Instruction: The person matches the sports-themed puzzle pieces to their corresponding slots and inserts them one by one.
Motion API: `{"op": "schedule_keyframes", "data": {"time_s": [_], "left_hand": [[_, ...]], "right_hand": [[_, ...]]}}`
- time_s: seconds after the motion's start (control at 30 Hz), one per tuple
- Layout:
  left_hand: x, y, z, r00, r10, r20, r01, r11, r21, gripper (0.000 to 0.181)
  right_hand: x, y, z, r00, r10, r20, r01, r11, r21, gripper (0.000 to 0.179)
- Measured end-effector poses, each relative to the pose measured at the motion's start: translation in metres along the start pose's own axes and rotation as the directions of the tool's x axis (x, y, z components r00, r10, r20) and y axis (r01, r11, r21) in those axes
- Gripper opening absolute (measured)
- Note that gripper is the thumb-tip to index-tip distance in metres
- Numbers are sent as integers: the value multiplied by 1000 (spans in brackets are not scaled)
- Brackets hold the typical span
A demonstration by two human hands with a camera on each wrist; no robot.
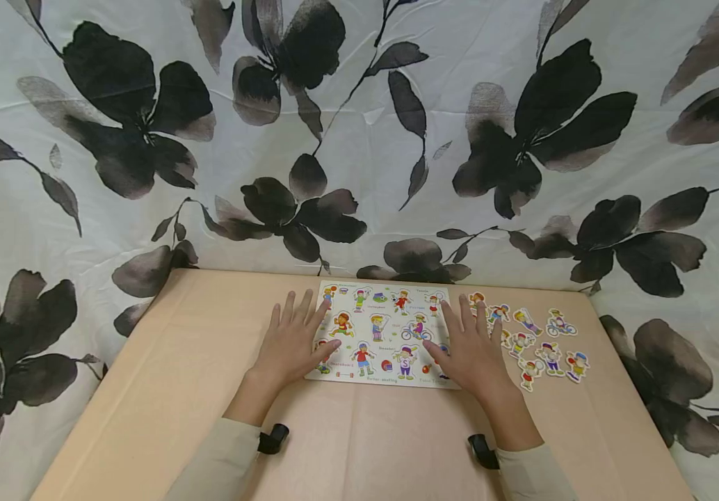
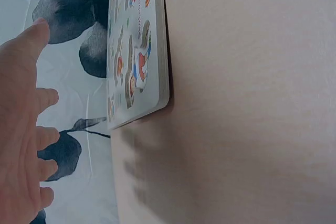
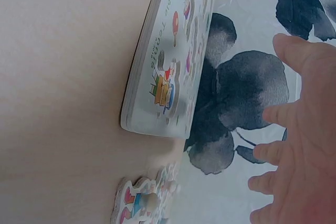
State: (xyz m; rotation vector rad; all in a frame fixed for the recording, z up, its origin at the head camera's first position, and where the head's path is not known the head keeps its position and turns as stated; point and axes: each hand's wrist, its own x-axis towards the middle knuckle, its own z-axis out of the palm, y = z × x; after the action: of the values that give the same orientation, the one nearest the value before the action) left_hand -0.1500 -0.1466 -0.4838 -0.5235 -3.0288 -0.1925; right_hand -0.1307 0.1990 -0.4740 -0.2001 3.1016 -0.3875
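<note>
A white puzzle board (image 1: 391, 327) printed with cartoon children at sports lies flat on the table. My left hand (image 1: 293, 339) spreads its fingers over the board's left edge, and in the left wrist view that hand (image 2: 21, 119) hovers above with nothing in it. Over the right edge my right hand (image 1: 473, 348) is spread the same way; the right wrist view shows its palm (image 3: 304, 135) raised and bare. Cut-out figure pieces (image 1: 549, 356) lie in a loose group right of the board, some partly covered by the right hand. One piece (image 3: 139, 200) shows a small knob.
The light wooden table (image 1: 347, 438) reaches back to a white cloth (image 1: 372, 153) with dark flowers, hanging behind it. Black straps (image 1: 274, 439) sit at both wrists, by the pale sleeves (image 1: 218, 459). A cycling figure piece (image 1: 561, 323) lies at the far right back.
</note>
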Motion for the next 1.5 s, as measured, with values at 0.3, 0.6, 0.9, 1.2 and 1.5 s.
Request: {"op": "schedule_keyframes", "data": {"time_s": [0.3, 0.6, 0.9, 1.2, 1.5], "left_hand": [[-1, -5, -2, 1000, -4, 14, 4, 1000, 4, 85], [-1, -11, 0, 999, 32, 34, -32, 999, 17, 85], [-1, -18, 5, 996, 73, 58, -75, 996, 43, 81], [4, -32, 9, 992, 98, 74, -102, 993, 57, 77], [9, -47, 18, 986, 112, 125, -115, 993, 15, 77]], "right_hand": [[2, 1, -4, 999, -20, -26, 20, 1000, -13, 88], [6, 13, -11, 998, -42, -53, 39, 998, -45, 84], [2, 40, -13, 979, -116, -166, 111, 993, -44, 74], [-3, 69, -19, 979, -101, -177, 105, 994, 12, 72], [-7, 94, -31, 992, -61, -114, 69, 995, 76, 71]]}}
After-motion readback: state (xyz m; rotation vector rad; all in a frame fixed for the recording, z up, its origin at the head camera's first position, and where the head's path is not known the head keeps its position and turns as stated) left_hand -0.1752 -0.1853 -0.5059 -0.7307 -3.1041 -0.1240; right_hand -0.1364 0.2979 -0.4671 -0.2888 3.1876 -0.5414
